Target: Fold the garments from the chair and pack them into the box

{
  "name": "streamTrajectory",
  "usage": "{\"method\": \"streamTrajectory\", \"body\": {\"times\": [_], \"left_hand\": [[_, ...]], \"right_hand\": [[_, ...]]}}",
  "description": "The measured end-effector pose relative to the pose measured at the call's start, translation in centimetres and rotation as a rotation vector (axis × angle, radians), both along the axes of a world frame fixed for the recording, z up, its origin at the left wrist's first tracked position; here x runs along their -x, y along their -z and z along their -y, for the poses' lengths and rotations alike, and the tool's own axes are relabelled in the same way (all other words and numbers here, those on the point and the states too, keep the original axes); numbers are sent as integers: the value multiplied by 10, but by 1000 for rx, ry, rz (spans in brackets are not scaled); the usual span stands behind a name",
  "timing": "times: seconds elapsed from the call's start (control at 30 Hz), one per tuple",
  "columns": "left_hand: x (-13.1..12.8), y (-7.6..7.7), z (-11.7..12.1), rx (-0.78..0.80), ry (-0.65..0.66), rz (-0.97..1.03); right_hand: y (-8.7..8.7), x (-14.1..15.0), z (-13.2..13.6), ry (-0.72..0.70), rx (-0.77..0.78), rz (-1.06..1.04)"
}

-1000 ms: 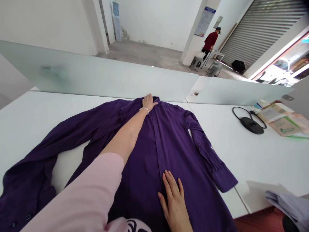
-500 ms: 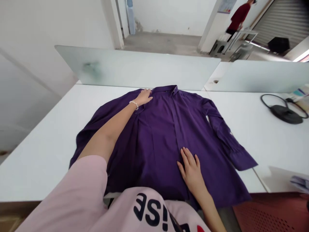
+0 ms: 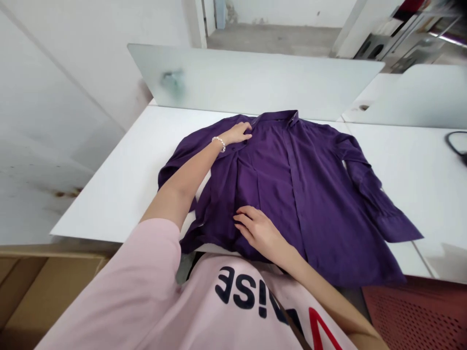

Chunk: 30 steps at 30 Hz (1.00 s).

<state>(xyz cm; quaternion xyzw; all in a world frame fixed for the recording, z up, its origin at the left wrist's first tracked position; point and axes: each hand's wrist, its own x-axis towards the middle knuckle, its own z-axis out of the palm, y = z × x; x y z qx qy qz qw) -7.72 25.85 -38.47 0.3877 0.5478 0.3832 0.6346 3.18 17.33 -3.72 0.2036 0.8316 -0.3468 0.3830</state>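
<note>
Head view, and we're looking down at a purple shirt (image 3: 288,194) lying on a white table (image 3: 109,204), its collar pointing toward a frosted partition (image 3: 255,82). Our left hand (image 3: 237,133) is resting open on the shirt just beside the collar, with a beaded bracelet (image 3: 219,143) circling the wrist. Our right hand (image 3: 257,228) is lying open on the lower front, fingers gently curving, gripping nothing. One sleeve is stretching out along the table toward the right of view, its cuff pointing down and away from the body. Below the table's right side, a red perforated panel (image 3: 419,316) is showing, and cardboard (image 3: 44,291) is showing at lower left.
</note>
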Motion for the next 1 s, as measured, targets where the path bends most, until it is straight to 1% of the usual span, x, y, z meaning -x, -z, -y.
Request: {"method": "streamTrajectory", "body": {"times": [0.1, 0.17, 0.27, 0.37, 0.43, 0.5, 0.53, 0.6, 0.7, 0.77, 0.87, 0.93, 1.0], "left_hand": [[10, 2, 14, 27, -49, 56], [16, 0, 20, 43, -71, 51], [20, -7, 24, 59, -45, -7], [18, -14, 24, 67, -7, -50], [12, -16, 22, 46, 4, -68], [6, -15, 19, 6, 11, -92], [2, -14, 17, -11, 13, -108], [-4, -13, 10, -15, 14, -137], [-10, -12, -3, 48, -1, -164], [-11, -13, -13, 103, -20, -174], [-14, -15, -26, 203, -52, -177], [-17, -15, -32, 263, -74, -152], [-20, -14, -36, 324, -149, -56]], "right_hand": [[20, 28, 19, -170, 93, 0], [32, 43, 36, -297, 164, -20], [44, 53, 64, -431, 279, -27], [49, 49, 80, -457, 398, 3], [47, 45, 78, -417, 430, 9], [41, 44, 68, -321, 424, -17], [36, 44, 61, -246, 428, -30], [24, 45, 44, -33, 483, -44], [1, 40, 16, 330, 555, -27], [-16, 30, -2, 492, 507, 1], [-41, 2, -24, 634, 359, 50], [-56, -20, -31, 728, 272, 90], [-68, -41, -32, 848, 210, 148]]}}
